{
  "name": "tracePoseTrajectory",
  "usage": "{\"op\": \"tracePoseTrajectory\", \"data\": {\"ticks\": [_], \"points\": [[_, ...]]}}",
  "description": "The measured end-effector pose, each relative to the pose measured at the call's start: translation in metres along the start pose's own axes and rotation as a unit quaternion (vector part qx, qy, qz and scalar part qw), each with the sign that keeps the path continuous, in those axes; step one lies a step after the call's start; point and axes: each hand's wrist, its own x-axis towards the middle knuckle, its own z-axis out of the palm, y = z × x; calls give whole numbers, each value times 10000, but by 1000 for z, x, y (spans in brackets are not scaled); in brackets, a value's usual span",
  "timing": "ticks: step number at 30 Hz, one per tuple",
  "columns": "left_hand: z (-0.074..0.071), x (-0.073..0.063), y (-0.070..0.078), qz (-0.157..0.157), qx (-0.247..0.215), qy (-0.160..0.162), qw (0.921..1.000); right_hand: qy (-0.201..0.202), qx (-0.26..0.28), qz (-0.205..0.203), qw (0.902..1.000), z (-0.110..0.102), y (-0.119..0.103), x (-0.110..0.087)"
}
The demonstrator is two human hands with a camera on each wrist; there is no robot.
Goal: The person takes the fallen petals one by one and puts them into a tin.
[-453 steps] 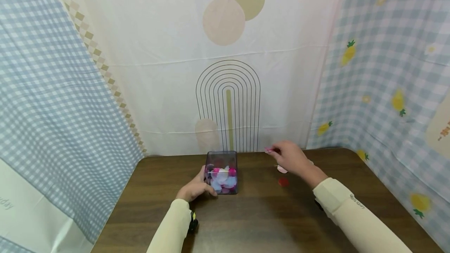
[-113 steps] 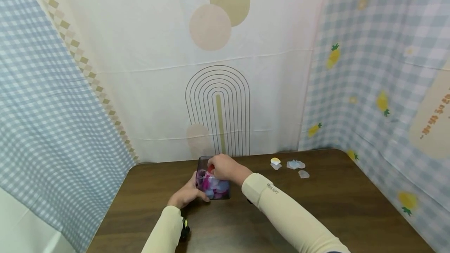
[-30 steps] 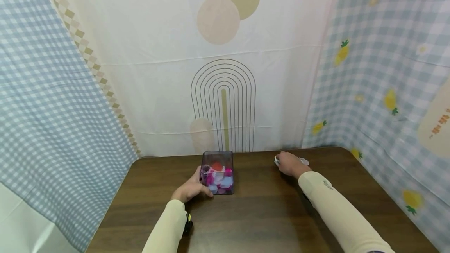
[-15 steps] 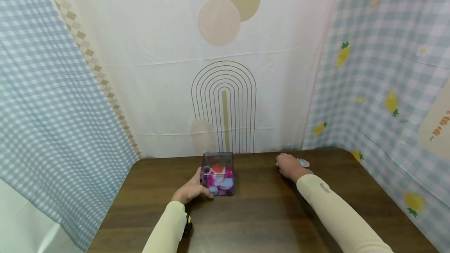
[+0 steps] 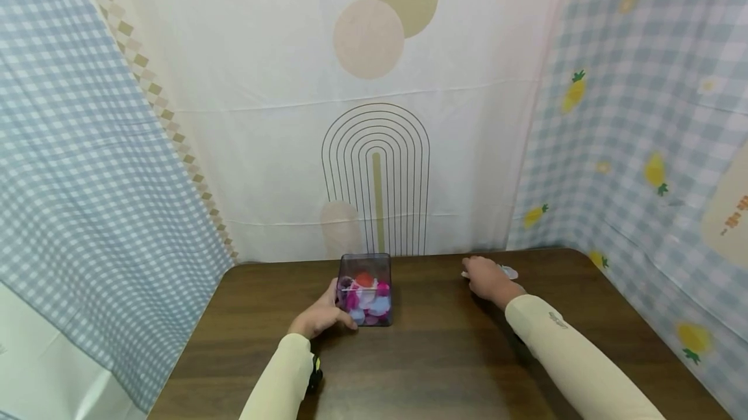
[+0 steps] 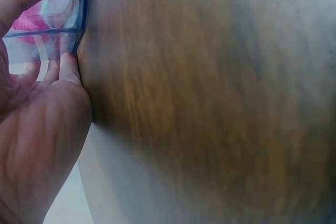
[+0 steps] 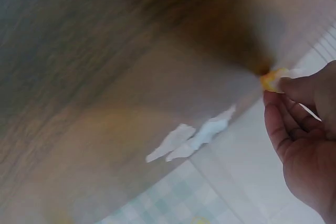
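Observation:
My left hand (image 5: pixel 321 315) grips the left side of a clear, smoky plastic box (image 5: pixel 374 265), its thumb at the near edge. Inside lie several petal pieces (image 5: pixel 368 304) in pink, white and pale blue, with a red one on top. In the left wrist view the fingers of the left hand (image 6: pixel 39 129) curl against the box wall (image 6: pixel 81 14). At the table's far right, my right hand (image 5: pixel 489 279) pinches a yellow-and-white petal (image 7: pixel 270 81) between thumb and fingers, low over the tabletop. Pale petals (image 7: pixel 197 139) lie beside the right hand, partly hidden by it in the head view.
The brown wooden table (image 5: pixel 421 368) ends at a white printed cloth (image 5: pixel 280 180) behind. Blue checked cloths hang at the left and right (image 5: pixel 631 121). The box stands near the table's back edge, with bare wood between it and my right hand.
Several seconds ago my right hand was in the box with something red; it then moved right to the pale petals. Over the last second it has barely moved. The left hand stays on the box.

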Motion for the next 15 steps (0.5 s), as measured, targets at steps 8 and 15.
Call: {"op": "tracePoseTrajectory", "data": {"ticks": [8,15], "points": [[0,2,0,11,-26,-26,10000,1299,988,-360,9859,-24,-21,-4],[0,1,-1,-19,2,52,10000,1856,1061,-971,9720,-44,-64,-10]]}}
